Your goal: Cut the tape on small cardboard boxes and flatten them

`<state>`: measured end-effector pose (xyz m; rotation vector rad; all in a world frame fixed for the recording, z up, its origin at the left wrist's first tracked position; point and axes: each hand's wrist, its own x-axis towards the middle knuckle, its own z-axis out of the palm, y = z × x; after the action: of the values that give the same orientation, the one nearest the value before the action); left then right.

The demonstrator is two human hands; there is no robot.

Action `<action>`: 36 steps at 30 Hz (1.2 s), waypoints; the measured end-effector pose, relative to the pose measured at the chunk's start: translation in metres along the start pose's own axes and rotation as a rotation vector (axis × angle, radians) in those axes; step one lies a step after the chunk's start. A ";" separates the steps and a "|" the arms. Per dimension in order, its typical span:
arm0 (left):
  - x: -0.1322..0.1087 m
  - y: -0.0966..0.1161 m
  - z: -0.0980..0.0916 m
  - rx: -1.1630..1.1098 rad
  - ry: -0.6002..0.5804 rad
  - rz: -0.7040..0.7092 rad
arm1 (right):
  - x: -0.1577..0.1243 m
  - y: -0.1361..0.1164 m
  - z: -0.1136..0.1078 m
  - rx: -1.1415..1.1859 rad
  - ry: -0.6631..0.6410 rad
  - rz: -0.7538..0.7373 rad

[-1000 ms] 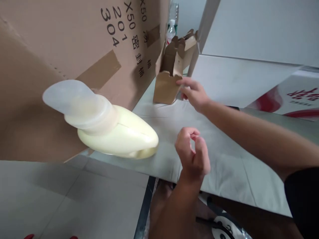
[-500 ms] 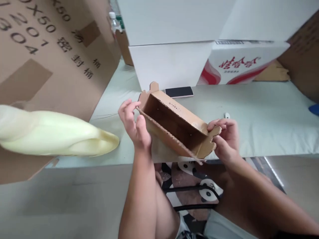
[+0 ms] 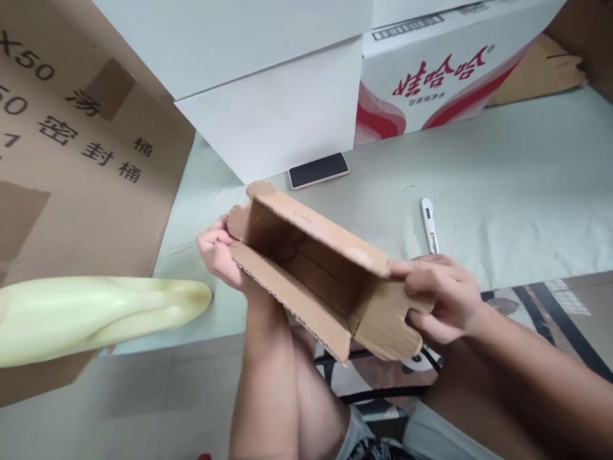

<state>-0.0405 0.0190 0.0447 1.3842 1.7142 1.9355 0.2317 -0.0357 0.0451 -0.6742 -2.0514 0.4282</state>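
Note:
A long, open-topped cardboard box (image 3: pixel 306 313) is held tilted in front of me, its hollow inside facing up towards me. Wavy-cut flaps stick out at both of its ends. My left hand (image 3: pixel 219 254) is closed on the far left corner, by the rounded flap there. At the opposite end, my right hand (image 3: pixel 443 294) pinches the notched flap (image 3: pixel 390 319), with fingers on the box's edge. A white utility knife (image 3: pixel 430 225) lies on the green cloth just beyond my right hand.
Behind the box, a phone (image 3: pixel 318 170) lies by a white box (image 3: pixel 278 115). A white and red printed carton (image 3: pixel 431 83) stands at the back right. On the left are a big brown carton (image 3: pixel 158 211) and a pale yellow-green smooth object (image 3: pixel 105 313). Green cloth (image 3: pixel 517 191) covers the table.
The cardboard box has come closer and tilted, showing more of its inside. My left hand's fingers, spread before, have closed on its corner. The view has shifted, uncovering more of the utility knife.

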 end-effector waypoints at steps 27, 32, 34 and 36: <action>-0.014 -0.011 -0.012 0.134 -0.149 0.310 | 0.006 0.013 0.030 0.060 0.128 0.315; -0.012 -0.005 -0.015 0.257 -0.204 0.346 | 0.002 0.015 0.032 0.095 0.118 0.301; -0.011 -0.006 -0.015 0.259 -0.180 0.356 | -0.003 0.020 0.035 0.148 0.177 0.322; -0.009 -0.008 -0.016 0.259 -0.161 0.354 | -0.007 0.025 0.039 0.195 0.238 0.386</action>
<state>-0.0501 0.0048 0.0355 1.9971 1.7872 1.7427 0.2090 -0.0212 0.0063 -0.9559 -1.6308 0.7222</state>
